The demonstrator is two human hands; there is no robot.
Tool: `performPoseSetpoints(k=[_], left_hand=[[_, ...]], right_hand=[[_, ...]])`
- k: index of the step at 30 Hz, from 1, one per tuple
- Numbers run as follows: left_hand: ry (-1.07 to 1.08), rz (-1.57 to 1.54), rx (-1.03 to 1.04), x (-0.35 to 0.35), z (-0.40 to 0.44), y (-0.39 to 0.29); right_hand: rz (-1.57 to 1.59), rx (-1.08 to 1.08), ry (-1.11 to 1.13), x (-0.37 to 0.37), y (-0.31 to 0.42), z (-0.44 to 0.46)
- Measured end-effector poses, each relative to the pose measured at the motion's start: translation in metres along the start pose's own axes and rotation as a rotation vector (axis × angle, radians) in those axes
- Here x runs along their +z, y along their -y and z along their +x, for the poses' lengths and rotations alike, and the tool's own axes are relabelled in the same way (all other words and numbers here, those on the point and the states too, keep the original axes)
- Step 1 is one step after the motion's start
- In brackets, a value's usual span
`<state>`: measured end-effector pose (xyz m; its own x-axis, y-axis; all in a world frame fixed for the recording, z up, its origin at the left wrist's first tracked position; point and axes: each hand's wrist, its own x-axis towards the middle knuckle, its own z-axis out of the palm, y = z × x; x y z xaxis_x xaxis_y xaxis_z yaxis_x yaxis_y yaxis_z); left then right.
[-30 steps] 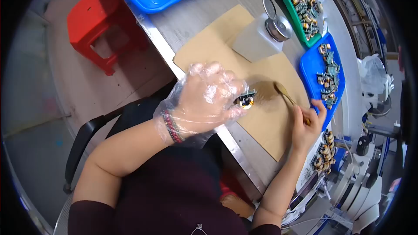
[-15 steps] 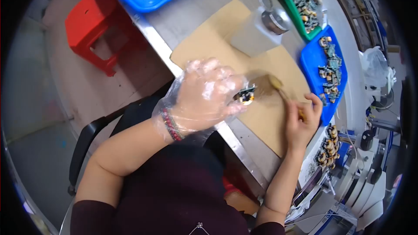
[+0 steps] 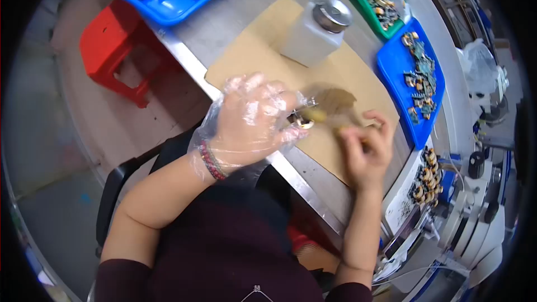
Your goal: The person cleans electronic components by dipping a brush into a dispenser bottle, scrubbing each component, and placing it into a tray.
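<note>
My left hand [image 3: 254,120], in a clear plastic glove, pinches a small circuit board [image 3: 302,121] with pale round and orange parts between thumb and fingers. It is held over the near edge of the cardboard sheet [image 3: 251,45]. My bare right hand [image 3: 369,151] is closed round a small brush [image 3: 316,114], whose yellowish tip is smeared by motion. That tip is right beside the board; I cannot tell if they touch. A dark patch [image 3: 335,99] marks the cardboard behind the brush. Beyond it stands a whitish dispenser bottle [image 3: 310,39] with its metal lid flipped up.
Circuit boards fill a blue tray [image 3: 168,15] at the far left, a green tray [image 3: 366,8] at the back and another blue tray [image 3: 391,64] on the right. More parts [image 3: 428,179] lie beyond my right forearm. A red stool [image 3: 106,45] stands left of the table.
The brush has moved left, from over the cardboard to the circuit board, as my right hand shifted left. My left hand still pinches the board. The whole view has shifted slightly.
</note>
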<state>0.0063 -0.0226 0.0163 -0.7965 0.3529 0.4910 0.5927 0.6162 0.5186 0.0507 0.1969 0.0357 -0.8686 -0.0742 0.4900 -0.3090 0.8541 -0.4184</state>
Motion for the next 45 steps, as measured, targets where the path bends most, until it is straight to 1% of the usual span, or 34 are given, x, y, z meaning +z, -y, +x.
performPoseSetpoints(k=[1,2,3,4,6,7,8,9,10,11,13,14,15,18,20,21,22,23,24,26,27,28,29,30,31,33,34,36,37,38,40,41,42,45], left_hand=[[-0.006,-0.005,-0.015,0.003,-0.001,-0.001],[-0.025,-0.007,-0.036,0.004,-0.002,-0.001],[0.011,-0.027,-0.031,0.002,-0.002,0.000],[-0.010,-0.024,-0.028,0.003,-0.001,-0.001],[-0.046,-0.001,-0.001,0.003,-0.002,-0.001],[0.055,0.017,-0.001,0.000,-0.002,-0.001],[0.042,0.025,0.005,-0.003,-0.003,-0.002],[0.057,0.021,-0.042,-0.007,-0.002,-0.004],[0.070,0.015,-0.079,-0.010,-0.001,-0.007],[0.109,0.088,-0.033,-0.012,-0.002,-0.008],[0.102,0.032,-0.030,-0.013,-0.003,-0.003],[0.027,-0.058,-0.015,-0.008,-0.006,0.004],[0.040,-0.202,-0.061,-0.010,-0.009,0.004],[0.005,-0.560,-0.139,-0.012,-0.016,0.016],[0.049,-0.538,-0.205,-0.028,-0.016,0.024],[0.008,-0.559,-0.229,-0.025,-0.019,0.036],[-0.044,-0.428,-0.196,-0.039,-0.016,0.035],[-0.076,-0.335,-0.189,-0.051,-0.015,0.037],[-0.116,-0.251,-0.206,-0.063,-0.012,0.038],[-0.186,-0.122,-0.226,-0.082,-0.006,0.047],[-0.246,-0.020,-0.200,-0.085,-0.006,0.055],[-0.237,0.013,-0.220,-0.093,-0.003,0.061],[-0.224,0.041,-0.234,-0.101,0.000,0.067],[-0.249,0.104,-0.220,-0.103,0.004,0.075],[-0.260,0.177,-0.226,-0.106,0.008,0.079],[-0.333,0.339,-0.193,-0.108,0.019,0.087],[-0.323,0.392,-0.205,-0.106,0.026,0.093],[-0.267,0.431,-0.237,-0.107,0.045,0.102],[-0.158,0.417,-0.331,-0.111,0.059,0.098],[-0.048,0.403,-0.425,-0.115,0.071,0.094],[0.044,0.347,-0.550,-0.105,0.087,0.104],[0.088,0.311,-0.606,-0.101,0.093,0.107],[0.047,0.315,-0.615,-0.099,0.097,0.111],[0.042,0.260,-0.669,-0.093,0.103,0.118]], right_hand=[[-0.119,0.104,-0.021,-0.013,-0.016,0.007],[0.024,0.196,-0.123,-0.019,-0.042,0.005],[0.091,0.278,-0.162,-0.026,-0.062,-0.001],[0.029,0.305,-0.179,-0.032,-0.061,-0.002],[0.112,0.291,-0.216,-0.026,-0.050,-0.003],[0.156,0.400,-0.175,-0.022,-0.028,-0.001],[-0.013,0.259,-0.128,-0.018,-0.022,0.002],[0.013,0.213,-0.098,-0.013,-0.006,0.007],[0.018,0.225,-0.047,-0.006,0.000,0.006],[0.082,0.221,0.024,-0.002,0.009,0.007],[0.168,0.205,0.095,0.009,0.027,0.007],[0.180,0.232,0.165,0.013,0.034,0.007],[0.097,0.243,0.217,0.015,0.042,0.010],[-0.069,0.270,0.230,0.022,0.055,0.014],[-0.135,0.257,0.226,0.025,0.058,0.018],[-0.065,0.248,0.187,0.025,0.053,0.018],[-0.019,0.286,0.169,0.025,0.046,0.016],[-0.088,0.334,0.192,0.012,0.047,0.021],[-0.073,0.264,0.074,0.010,0.030,0.019],[-0.243,0.486,-0.068,-0.011,0.023,0.030],[-0.271,0.431,-0.104,-0.023,-0.005,0.032],[-0.208,0.520,-0.176,-0.034,-0.013,0.039],[-0.146,0.523,-0.222,-0.043,-0.029,0.043],[-0.113,0.386,-0.332,-0.049,-0.037,0.047],[-0.085,0.477,-0.388,-0.055,-0.041,0.045],[0.112,0.408,-0.454,-0.058,-0.048,0.037],[0.128,0.355,-0.486,-0.053,-0.052,0.030],[0.159,0.428,-0.399,-0.045,-0.044,0.013],[0.268,0.499,-0.409,-0.035,-0.043,0.004],[0.226,0.512,-0.372,-0.032,-0.039,-0.003],[0.194,0.551,-0.285,-0.031,-0.040,-0.013],[0.192,0.557,-0.283,-0.033,-0.041,-0.015],[0.213,0.546,-0.290,-0.035,-0.039,-0.015],[0.243,0.510,-0.308,-0.039,-0.044,-0.016]])
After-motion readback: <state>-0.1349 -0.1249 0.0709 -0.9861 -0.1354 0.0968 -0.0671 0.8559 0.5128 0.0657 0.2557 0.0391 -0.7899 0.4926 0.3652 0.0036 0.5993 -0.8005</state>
